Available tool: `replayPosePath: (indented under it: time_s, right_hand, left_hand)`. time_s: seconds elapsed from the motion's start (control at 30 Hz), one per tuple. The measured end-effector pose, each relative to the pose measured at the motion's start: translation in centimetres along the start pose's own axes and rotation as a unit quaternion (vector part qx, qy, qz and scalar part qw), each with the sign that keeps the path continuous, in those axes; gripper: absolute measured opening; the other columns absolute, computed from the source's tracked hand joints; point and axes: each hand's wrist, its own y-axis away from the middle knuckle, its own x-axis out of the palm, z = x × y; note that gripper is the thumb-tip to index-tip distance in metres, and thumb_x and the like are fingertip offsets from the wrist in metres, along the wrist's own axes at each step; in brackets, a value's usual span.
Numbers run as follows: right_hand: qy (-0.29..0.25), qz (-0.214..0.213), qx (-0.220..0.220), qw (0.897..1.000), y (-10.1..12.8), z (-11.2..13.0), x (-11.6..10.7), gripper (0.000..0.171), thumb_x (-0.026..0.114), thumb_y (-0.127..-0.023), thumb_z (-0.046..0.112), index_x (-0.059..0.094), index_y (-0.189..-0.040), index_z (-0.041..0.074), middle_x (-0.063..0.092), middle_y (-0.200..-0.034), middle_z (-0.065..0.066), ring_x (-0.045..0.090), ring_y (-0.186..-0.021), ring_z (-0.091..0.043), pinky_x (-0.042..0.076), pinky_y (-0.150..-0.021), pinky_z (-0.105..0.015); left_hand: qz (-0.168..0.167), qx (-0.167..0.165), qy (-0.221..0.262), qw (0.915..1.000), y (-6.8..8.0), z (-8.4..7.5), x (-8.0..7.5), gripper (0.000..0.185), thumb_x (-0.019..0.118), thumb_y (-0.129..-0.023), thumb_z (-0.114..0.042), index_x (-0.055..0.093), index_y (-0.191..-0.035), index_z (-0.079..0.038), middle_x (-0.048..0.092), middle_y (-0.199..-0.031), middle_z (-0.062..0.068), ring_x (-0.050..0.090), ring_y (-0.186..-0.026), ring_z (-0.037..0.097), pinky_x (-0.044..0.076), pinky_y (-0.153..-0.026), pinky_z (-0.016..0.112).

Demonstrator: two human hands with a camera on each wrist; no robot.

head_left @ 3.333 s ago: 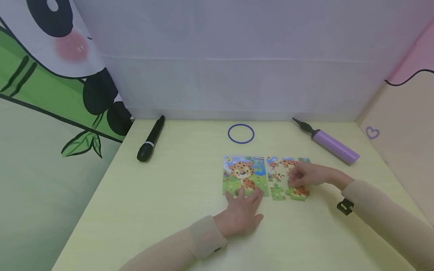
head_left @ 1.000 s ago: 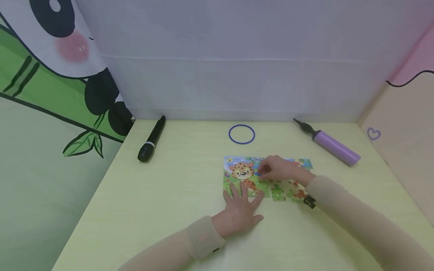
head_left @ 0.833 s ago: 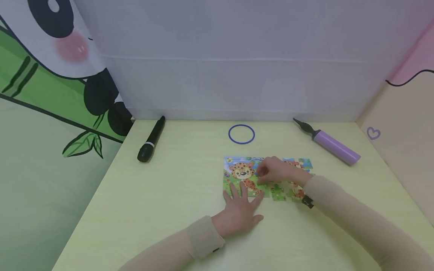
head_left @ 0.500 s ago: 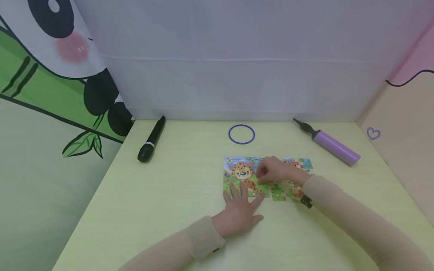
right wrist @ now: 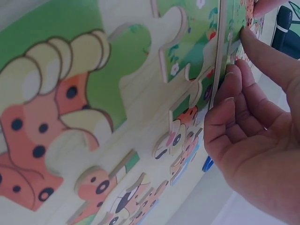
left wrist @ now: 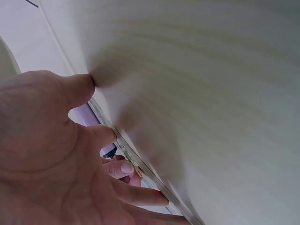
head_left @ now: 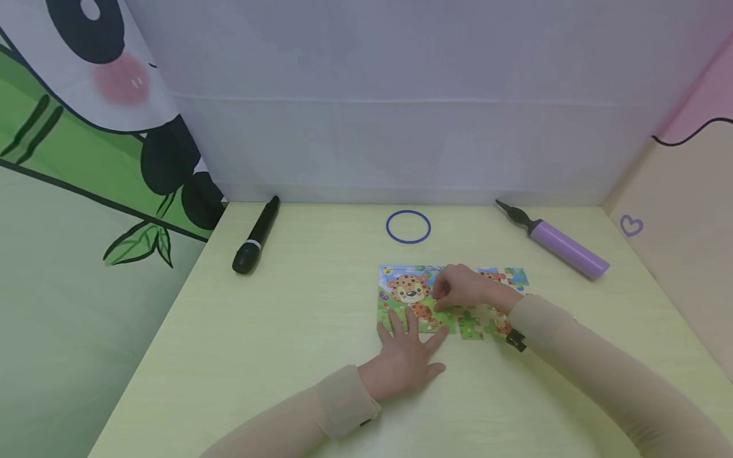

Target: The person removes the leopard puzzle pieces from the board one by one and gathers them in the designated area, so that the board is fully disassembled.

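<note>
A leopard picture board [head_left: 408,294] lies on the pale yellow table [head_left: 275,343]. My left hand [head_left: 409,346] lies flat with spread straight fingers on the board's near edge; in the left wrist view the left hand [left wrist: 51,154] shows the thumb on the table and fingers along the thin board edge [left wrist: 140,166]. My right hand [head_left: 460,287] curls at the board's right edge, and its fingertips meet that edge [right wrist: 217,79] in the right wrist view. A leopard jigsaw [head_left: 494,318] with loose-fitted pieces [right wrist: 93,117] lies just right of the board, partly under my right wrist.
A black microphone [head_left: 255,235] lies at the back left, a blue ring [head_left: 408,227] at the back middle, a purple hand pump [head_left: 558,245] at the back right. Cloth walls close in the table on three sides.
My right hand has left the jigsaw pieces and moved left to the board's right edge, where it has barely shifted in the last second. The left hand has stayed put.
</note>
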Motion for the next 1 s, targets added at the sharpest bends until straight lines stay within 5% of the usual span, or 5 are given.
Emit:
replayPosePath:
  time_s: [0.5, 0.87, 1.0]
  right_hand:
    - [-0.044, 0.016, -0.027, 0.999, 0.0, -0.2, -0.9, 0.008, 0.074, -0.084, 0.012, 0.069, -0.091, 0.009, 0.065, -0.081, 0.003, 0.060, -0.075, -0.015, 0.050, -0.069, -0.033]
    - [-0.075, 0.006, -0.097, 0.992, 0.3, -1.3, -1.6, 0.007, 0.067, -0.089, 0.008, 0.073, -0.092, 0.007, 0.069, -0.084, 0.001, 0.064, -0.076, -0.020, 0.052, -0.070, -0.034]
    - [-0.096, 0.001, -0.086, 0.992, 0.4, -1.6, -2.2, 0.009, 0.066, -0.090, 0.009, 0.073, -0.095, 0.006, 0.069, -0.085, 0.001, 0.064, -0.077, -0.021, 0.052, -0.072, -0.036]
  left_hand:
    - [-0.003, 0.003, -0.012, 0.9999, 0.2, 0.0, 0.0, 0.062, 0.032, -0.094, -0.064, 0.018, -0.151, -0.043, 0.025, -0.146, 0.030, 0.027, -0.125, 0.060, 0.033, -0.091, 0.067]
    - [-0.002, 0.005, -0.010, 0.9999, 0.1, 0.0, -0.1, 0.062, 0.032, -0.094, -0.064, 0.018, -0.151, -0.044, 0.025, -0.146, 0.031, 0.027, -0.125, 0.060, 0.033, -0.092, 0.067]
    - [0.001, 0.003, -0.008, 1.0000, 0.1, 0.0, -0.1, 0.062, 0.031, -0.094, -0.065, 0.017, -0.151, -0.044, 0.024, -0.147, 0.031, 0.026, -0.125, 0.060, 0.032, -0.092, 0.067]
